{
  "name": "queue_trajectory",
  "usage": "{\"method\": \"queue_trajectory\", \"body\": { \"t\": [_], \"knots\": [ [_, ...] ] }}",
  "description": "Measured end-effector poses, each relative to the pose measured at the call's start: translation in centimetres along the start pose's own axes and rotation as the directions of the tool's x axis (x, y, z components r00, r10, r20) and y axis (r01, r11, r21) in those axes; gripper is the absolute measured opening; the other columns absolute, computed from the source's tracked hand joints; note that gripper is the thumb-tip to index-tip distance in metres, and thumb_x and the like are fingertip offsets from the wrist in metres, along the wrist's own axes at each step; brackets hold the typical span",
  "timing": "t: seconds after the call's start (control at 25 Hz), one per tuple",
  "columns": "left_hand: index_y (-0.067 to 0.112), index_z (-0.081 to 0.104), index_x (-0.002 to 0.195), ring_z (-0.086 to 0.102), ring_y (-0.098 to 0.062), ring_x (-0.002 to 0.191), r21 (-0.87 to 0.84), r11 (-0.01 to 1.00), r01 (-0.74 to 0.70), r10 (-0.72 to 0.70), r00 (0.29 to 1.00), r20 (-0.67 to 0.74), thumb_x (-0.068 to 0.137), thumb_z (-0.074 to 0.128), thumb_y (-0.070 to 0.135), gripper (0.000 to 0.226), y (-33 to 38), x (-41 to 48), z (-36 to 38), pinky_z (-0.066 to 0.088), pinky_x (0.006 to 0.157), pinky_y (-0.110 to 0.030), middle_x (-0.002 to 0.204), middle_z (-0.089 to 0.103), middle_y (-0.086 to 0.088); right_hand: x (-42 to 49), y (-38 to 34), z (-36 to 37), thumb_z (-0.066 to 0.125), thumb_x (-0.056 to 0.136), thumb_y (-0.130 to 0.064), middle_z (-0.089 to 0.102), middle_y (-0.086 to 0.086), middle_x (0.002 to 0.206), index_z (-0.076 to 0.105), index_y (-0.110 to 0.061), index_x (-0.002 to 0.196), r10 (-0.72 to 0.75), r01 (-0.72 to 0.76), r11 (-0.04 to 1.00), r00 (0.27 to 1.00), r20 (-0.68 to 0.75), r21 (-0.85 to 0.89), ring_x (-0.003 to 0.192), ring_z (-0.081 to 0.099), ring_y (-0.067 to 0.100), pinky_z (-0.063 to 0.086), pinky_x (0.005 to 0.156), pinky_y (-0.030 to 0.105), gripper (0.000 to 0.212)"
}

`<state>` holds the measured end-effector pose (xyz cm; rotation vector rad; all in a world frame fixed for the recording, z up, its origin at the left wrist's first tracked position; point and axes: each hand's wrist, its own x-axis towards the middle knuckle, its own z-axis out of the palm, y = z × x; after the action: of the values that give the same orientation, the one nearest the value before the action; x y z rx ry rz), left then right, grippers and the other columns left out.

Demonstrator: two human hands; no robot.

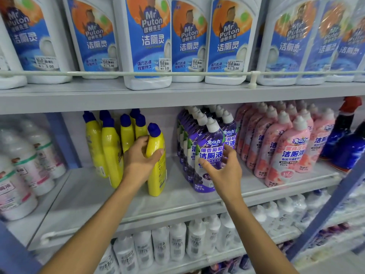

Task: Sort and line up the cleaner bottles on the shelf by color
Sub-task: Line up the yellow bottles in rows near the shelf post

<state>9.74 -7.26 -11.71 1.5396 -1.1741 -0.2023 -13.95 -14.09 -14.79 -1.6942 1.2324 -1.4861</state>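
At frame centre, the left hand [141,161] is gripping the front yellow bottle [158,175] on the shelf [94,196], apparently aligning it. The right hand [225,171] is hovering half-open beside the purple bottle [209,153], which probably needs squaring next.

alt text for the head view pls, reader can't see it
A left hand grips the front yellow bottle on a middle shelf while the right hand, open, reaches for the front purple bottle. Pink bottles stand in rows to the right; white blue-labelled bottles above.

glossy plastic yellow bottle [156,155], smooth matt grey shelf [98,204]
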Motion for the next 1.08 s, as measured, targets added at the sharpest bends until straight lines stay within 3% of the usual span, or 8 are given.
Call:
{"method": "queue_trajectory", "body": {
  "t": [0.12,0.32,0.44,0.64,0.76,0.88,1.0,1.08],
  "knots": [
    [0.025,0.065,0.127,0.071,-0.010,0.097,-0.014,0.999,0.045,-0.045,0.998,0.044,0.080,0.087,0.019,0.052,0.0,0.5,-0.4,0.059,0.093,-0.039,0.104,0.072,0.016,-0.1,-0.3,1.4,0.091,0.071,-0.045,0.064,-0.009,0.125,0.044,-0.020,0.146,-0.017,0.017,0.999,1.000,-0.004,-0.045,0.107,0.062,0.008,0.051,0.096,0.029,0.093],
    [0.041,0.061,0.123,0.072,-0.014,0.096,0.022,0.999,0.043,-0.045,0.995,0.094,0.084,0.085,0.025,0.048,-0.9,-1.5,-0.7,0.060,0.091,-0.039,0.104,0.074,0.013,-0.5,-0.7,1.6,0.090,0.075,-0.040,0.063,-0.012,0.121,0.044,-0.017,0.147,-0.024,0.025,0.999,0.999,0.027,-0.038,0.107,0.061,0.007,0.049,0.092,0.024,0.089],
    [0.038,0.063,0.130,0.072,-0.015,0.096,0.014,0.999,0.037,-0.037,0.998,0.052,0.085,0.084,0.031,0.050,-1.4,-2.2,-0.6,0.060,0.092,-0.040,0.104,0.076,0.012,-1.0,-0.8,1.6,0.090,0.076,-0.036,0.060,-0.013,0.122,0.043,-0.014,0.150,-0.016,0.017,1.000,1.000,0.008,-0.018,0.107,0.058,0.005,0.045,0.090,0.014,0.091],
    [0.040,0.064,0.130,0.073,-0.013,0.098,-0.023,0.998,0.060,-0.059,0.996,0.062,0.084,0.084,0.033,0.050,-1.4,-2.5,-0.9,0.060,0.095,-0.041,0.104,0.076,0.015,-1.2,-1.2,1.2,0.091,0.075,-0.036,0.062,-0.008,0.124,0.042,-0.014,0.152,0.015,-0.015,1.000,1.000,0.027,-0.024,0.110,0.060,0.011,0.048,0.097,0.026,0.094],
    [0.038,0.066,0.129,0.073,-0.013,0.097,-0.026,0.997,0.078,-0.076,0.995,0.071,0.085,0.083,0.034,0.047,-1.6,-2.6,-0.9,0.060,0.093,-0.042,0.103,0.077,0.014,-1.2,-1.3,0.9,0.092,0.074,-0.035,0.058,-0.012,0.123,0.042,-0.014,0.152,0.015,-0.015,1.000,0.999,0.051,-0.009,0.111,0.057,0.009,0.046,0.099,0.026,0.094],
    [0.034,0.066,0.130,0.071,-0.011,0.095,-0.013,0.997,0.079,-0.078,0.996,0.050,0.087,0.082,0.032,0.046,-1.2,-3.0,-0.8,0.059,0.091,-0.035,0.102,0.076,0.013,-1.2,-1.3,0.7,0.092,0.074,-0.036,0.060,-0.009,0.127,0.042,-0.017,0.151,0.036,-0.037,0.999,0.997,0.064,0.000,0.115,0.058,0.012,0.049,0.103,0.031,0.093],
    [0.029,0.069,0.123,0.070,-0.012,0.095,-0.013,0.995,0.100,-0.099,0.995,0.033,0.087,0.083,0.031,0.039,-0.8,-3.4,-0.9,0.057,0.088,-0.031,0.099,0.074,0.012,-1.8,-2.1,0.5,0.088,0.079,-0.035,0.057,-0.008,0.134,0.046,-0.020,0.148,0.041,-0.041,0.999,0.999,-0.022,-0.010,0.121,0.057,0.015,0.049,0.106,0.045,0.082],
    [0.031,0.070,0.112,0.071,-0.012,0.096,-0.086,0.986,0.142,-0.137,0.989,0.063,0.086,0.084,0.029,0.030,-0.6,-3.7,-1.3,0.057,0.089,-0.033,0.098,0.074,0.012,-3.3,-3.7,0.6,0.084,0.084,-0.031,0.053,-0.011,0.135,0.050,-0.019,0.144,-0.060,0.063,0.998,0.986,-0.158,0.015,0.125,0.056,0.016,0.049,0.105,0.045,0.070]
  ]
}}
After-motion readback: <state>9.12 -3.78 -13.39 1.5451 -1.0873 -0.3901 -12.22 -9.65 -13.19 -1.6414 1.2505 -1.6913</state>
